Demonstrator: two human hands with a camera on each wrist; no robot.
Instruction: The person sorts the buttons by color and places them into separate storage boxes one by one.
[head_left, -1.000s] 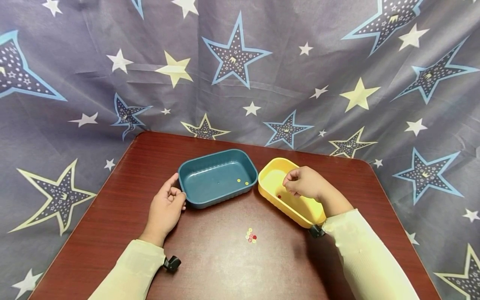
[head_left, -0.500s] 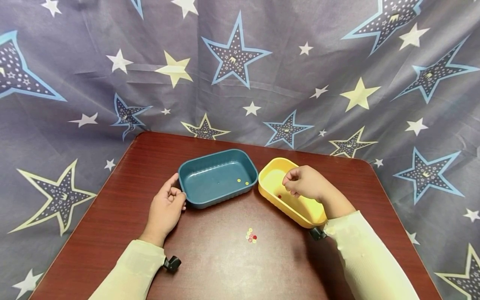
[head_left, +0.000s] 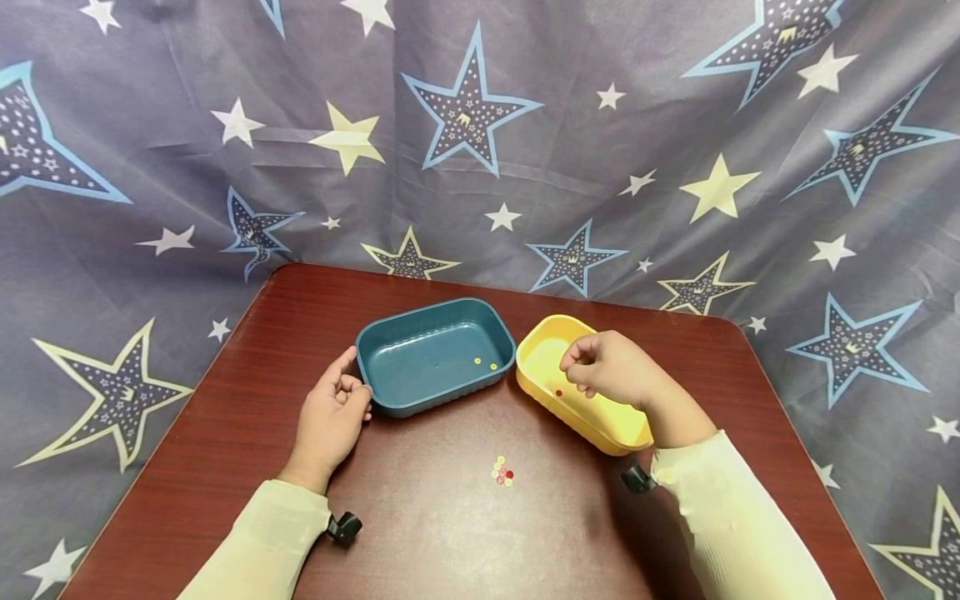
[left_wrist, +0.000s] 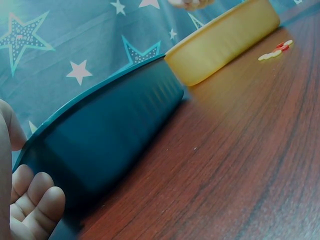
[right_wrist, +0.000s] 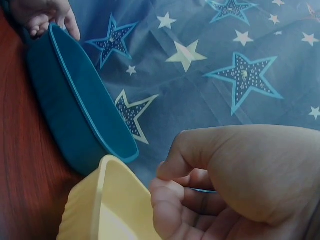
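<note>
My right hand (head_left: 606,367) is over the yellow box (head_left: 632,440), thumb and forefinger tips together. In the right wrist view nothing shows between these fingertips (right_wrist: 165,184). A small red button (head_left: 558,392) lies on the yellow box's floor. At the left end of the dark teal box (head_left: 420,367), my left hand (head_left: 333,412) rests with its forefinger stretched along the wall, the other fingers curled beside it. Two yellow buttons (head_left: 485,363) lie in the teal box near its right end. A little cluster of red, pink and pale yellow buttons (head_left: 502,472) sits on the table.
Both boxes stand on a reddish-brown table (head_left: 420,517), their near ends almost meeting. Behind the table hangs a grey curtain (head_left: 555,142) with a star print. Each sleeve cuff carries a small black camera, one at the left cuff (head_left: 345,527).
My right hand has shifted slightly, its fingertips a little to the left over the yellow box. The left hand, both boxes and the buttons have stayed in place.
</note>
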